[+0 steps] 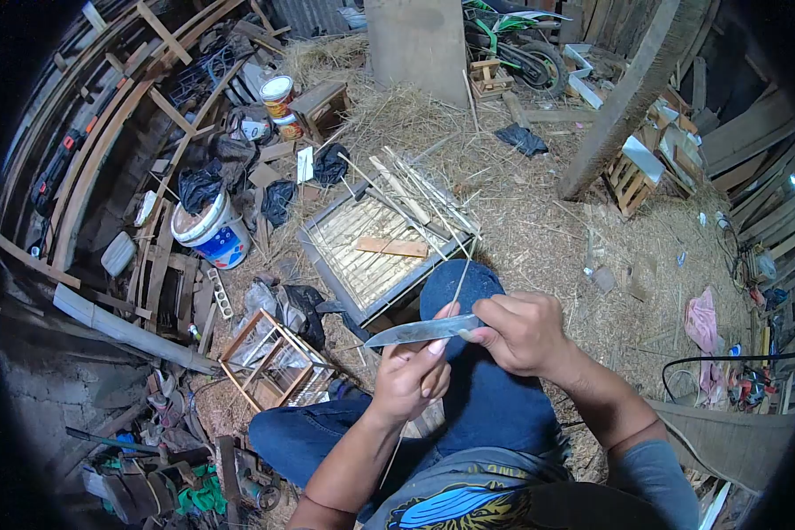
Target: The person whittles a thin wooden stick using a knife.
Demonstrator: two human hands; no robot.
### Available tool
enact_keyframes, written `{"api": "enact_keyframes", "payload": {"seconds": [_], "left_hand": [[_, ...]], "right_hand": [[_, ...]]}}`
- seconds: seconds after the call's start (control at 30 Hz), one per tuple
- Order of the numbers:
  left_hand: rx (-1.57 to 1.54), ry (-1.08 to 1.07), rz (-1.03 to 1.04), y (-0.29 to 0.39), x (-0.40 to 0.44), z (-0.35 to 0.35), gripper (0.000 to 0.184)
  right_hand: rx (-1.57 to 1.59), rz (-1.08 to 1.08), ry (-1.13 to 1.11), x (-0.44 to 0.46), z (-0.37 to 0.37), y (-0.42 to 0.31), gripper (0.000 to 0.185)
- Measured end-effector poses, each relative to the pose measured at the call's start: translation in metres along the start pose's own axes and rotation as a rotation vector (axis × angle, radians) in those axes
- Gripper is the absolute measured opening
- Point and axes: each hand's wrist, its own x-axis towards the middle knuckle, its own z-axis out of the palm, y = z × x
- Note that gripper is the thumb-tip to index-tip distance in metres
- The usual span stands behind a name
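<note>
My right hand is closed around the grip end of a broad-bladed knife, whose tip points left. Under the blade, my left hand pinches a thin pale strip, apparently bamboo or wood. The strip rises past the blade over my raised knee, and its lower end trails down toward my lap. Blade and strip cross right at my left fingers; the exact contact is hidden. Just beyond my knee, a framed low table with a slatted top bears a short board and several long thin sticks.
To the left stand a white bucket with a black bag on it and a small wooden frame cage. A wooden post rises at the right. Straw and shavings cover the floor. A motorbike is at the back.
</note>
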Motion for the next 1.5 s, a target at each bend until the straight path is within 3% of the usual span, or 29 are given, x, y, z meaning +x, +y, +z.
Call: {"api": "enact_keyframes", "payload": {"seconds": [0.2,0.3,0.4,0.43,0.5,0.53,0.63,0.73,0.8,0.87,0.97,1.13,1.4,1.5], "left_hand": [[-0.135,-0.031,-0.067,0.004,0.002,-0.004,0.045],[-0.140,-0.008,-0.089,0.006,-0.001,-0.003,0.046],[-0.122,-0.020,-0.103,0.000,-0.005,-0.006,0.046],[-0.124,-0.022,-0.107,-0.002,-0.004,-0.006,0.046],[-0.087,-0.068,-0.118,-0.008,-0.002,-0.006,0.045],[-0.090,-0.073,-0.124,-0.010,-0.002,-0.004,0.045],[0.065,-0.017,-0.084,-0.013,0.000,0.000,0.044],[0.216,0.043,0.023,-0.012,0.004,-0.002,0.043],[0.063,0.008,0.017,-0.009,0.005,-0.004,0.044],[0.026,0.022,0.030,-0.006,0.007,-0.003,0.044],[0.026,0.045,0.058,-0.005,0.006,-0.002,0.044],[0.054,-0.013,0.026,-0.005,0.006,-0.007,0.048],[-0.149,-0.002,-0.104,0.007,0.004,0.000,0.046],[-0.130,-0.050,-0.103,0.004,-0.003,-0.006,0.045]], "right_hand": [[-0.007,0.018,0.008,0.001,0.004,0.011,0.028],[-0.054,0.190,-0.005,-0.001,-0.001,0.026,0.029],[0.342,0.444,-0.006,0.001,-0.007,0.038,0.028],[0.339,0.449,-0.006,0.005,-0.003,0.033,0.028],[0.890,0.538,0.153,0.018,0.008,0.016,0.023],[1.058,0.664,0.077,0.021,0.003,0.014,0.018],[1.135,0.643,0.103,0.030,0.008,0.011,0.019],[1.028,0.555,0.101,0.033,0.014,0.011,0.020],[0.930,0.542,0.062,0.031,0.005,0.009,0.021],[0.478,0.394,0.028,0.023,-0.005,0.006,0.024],[0.158,0.191,-0.051,0.010,-0.007,-0.010,0.032],[0.076,0.090,-0.084,0.004,-0.003,-0.013,0.034],[0.010,0.039,-0.069,0.003,0.003,0.003,0.034],[-0.084,0.189,-0.027,0.001,0.000,0.020,0.034]]}}
